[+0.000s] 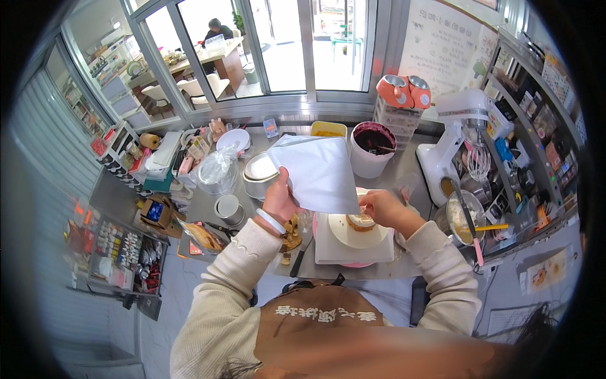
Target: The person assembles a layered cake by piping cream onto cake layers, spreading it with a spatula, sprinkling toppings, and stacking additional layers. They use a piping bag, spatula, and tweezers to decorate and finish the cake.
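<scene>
My left hand (279, 197) holds up a large white piping bag (319, 172) by its left edge, the bag spreading wide toward the window. My right hand (382, 206) pinches the bag's narrow lower end just above a small round cake (360, 222). The cake sits on a white round board (353, 235) on a square white plate atop a pink turntable (353, 262). A knife (300, 256) lies left of the plate on the steel counter (208, 205).
A white stand mixer (457, 136) with a whisk stands at the right beside a bowl of cream (464, 218) with a spatula. A tub of dark red jam (372, 146), metal tins, a clear bag and boxes crowd the counter's back and left. A person sits beyond the window.
</scene>
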Motion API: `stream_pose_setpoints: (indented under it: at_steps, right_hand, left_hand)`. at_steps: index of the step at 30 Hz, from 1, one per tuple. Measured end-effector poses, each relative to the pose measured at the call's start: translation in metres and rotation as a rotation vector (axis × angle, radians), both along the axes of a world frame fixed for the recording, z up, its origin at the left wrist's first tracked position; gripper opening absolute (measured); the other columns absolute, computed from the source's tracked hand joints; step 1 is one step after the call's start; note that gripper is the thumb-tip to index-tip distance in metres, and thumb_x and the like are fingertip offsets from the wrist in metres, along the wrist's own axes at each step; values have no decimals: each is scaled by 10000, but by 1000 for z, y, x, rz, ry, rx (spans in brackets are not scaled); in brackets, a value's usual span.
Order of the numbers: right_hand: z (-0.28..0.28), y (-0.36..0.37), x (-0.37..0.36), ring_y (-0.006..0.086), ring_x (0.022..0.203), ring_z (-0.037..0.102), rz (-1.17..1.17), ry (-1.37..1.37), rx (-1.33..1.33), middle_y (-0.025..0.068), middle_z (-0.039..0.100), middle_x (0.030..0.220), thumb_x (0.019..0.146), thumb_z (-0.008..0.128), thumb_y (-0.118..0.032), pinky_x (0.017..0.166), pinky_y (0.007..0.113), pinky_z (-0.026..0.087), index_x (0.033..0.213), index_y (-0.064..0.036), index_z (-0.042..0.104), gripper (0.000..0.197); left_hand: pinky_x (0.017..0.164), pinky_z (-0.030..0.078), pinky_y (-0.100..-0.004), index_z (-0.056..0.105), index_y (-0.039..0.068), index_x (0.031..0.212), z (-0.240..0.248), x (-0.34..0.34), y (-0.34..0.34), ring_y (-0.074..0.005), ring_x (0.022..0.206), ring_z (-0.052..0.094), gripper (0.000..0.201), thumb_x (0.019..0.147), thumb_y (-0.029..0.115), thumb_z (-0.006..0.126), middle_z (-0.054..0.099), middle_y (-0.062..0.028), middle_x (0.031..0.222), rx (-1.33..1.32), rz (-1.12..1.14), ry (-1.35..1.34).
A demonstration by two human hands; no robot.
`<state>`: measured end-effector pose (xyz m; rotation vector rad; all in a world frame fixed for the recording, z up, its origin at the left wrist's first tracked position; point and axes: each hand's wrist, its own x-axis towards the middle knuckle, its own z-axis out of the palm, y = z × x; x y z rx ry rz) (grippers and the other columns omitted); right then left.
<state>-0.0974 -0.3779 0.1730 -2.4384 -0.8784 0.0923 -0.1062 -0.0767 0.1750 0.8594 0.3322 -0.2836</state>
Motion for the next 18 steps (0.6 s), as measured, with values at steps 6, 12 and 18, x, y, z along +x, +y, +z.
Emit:
stream_pose_setpoints:
  at_steps: [6, 12, 18]
  right_hand:
    - [51, 3, -9, 166, 834, 733, -118, 80, 618, 116, 746, 928, 897, 706, -32, 748, 296, 568, 1053, -12, 727, 159]
    - [50, 39, 11, 135, 821, 687, -61, 252, 454, 111, 751, 912, 918, 638, -2, 786, 290, 553, 1120, 23, 707, 215]
    - [54, 69, 32, 184, 891, 651, 297, 247, 365, 122, 723, 1016, 922, 632, -43, 805, 346, 536, 1099, -18, 702, 192]
  left_hand:
    - [1013, 337, -728, 399, 202, 1518, -4, 2, -1, -340, 1380, 467, 568, 1076, 557, 363, 478, -56, 1528, -7, -12, 8]
    - [1036, 365, -699, 401, 180, 1519, -5, 2, -12, -340, 1373, 481, 571, 1082, 544, 349, 488, -53, 1524, -132, -58, 16]
    - [1041, 426, -621, 398, 173, 1522, 10, -7, -19, -331, 1353, 511, 570, 1082, 534, 362, 500, -64, 1514, -60, -133, -49]
